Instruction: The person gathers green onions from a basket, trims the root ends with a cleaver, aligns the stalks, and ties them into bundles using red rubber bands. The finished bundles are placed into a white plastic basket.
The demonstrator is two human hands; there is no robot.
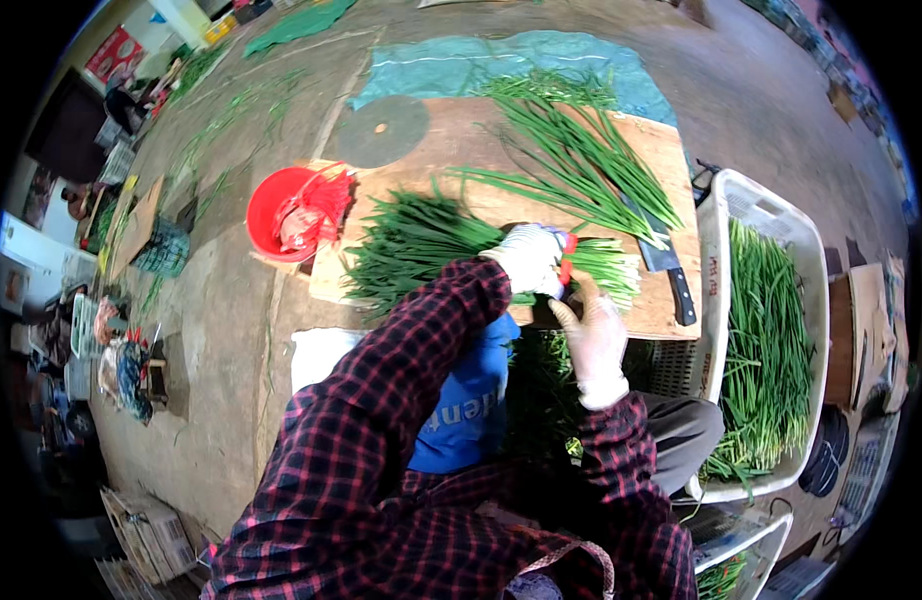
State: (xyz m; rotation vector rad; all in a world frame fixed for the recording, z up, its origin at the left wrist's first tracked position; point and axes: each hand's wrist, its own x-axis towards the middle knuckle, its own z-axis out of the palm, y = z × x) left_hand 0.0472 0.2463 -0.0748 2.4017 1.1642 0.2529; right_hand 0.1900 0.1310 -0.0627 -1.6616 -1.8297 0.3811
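On a wooden board (461, 124) lies a bundle of green chives (423, 236), its leafy ends to the left and its pale stems (607, 266) to the right. My left hand (530, 259), in a white glove, is closed over the bundle's middle. Beside it a red band (567, 259) runs across the stems. My right hand (597, 337), gloved too, has its fingertips at the band's near end; whether they pinch it is hidden. Loose chives (581, 176) lie farther back, partly over the blade of a black-handled knife (681, 296).
A red bucket (270, 199) with red plastic strips stands left of the board, near a round grey disc (384, 131). On the right, a white plastic crate (819, 300) holds many chives. A teal sheet (423, 67) with trimmings lies beyond. Another person (121, 101) is at far left.
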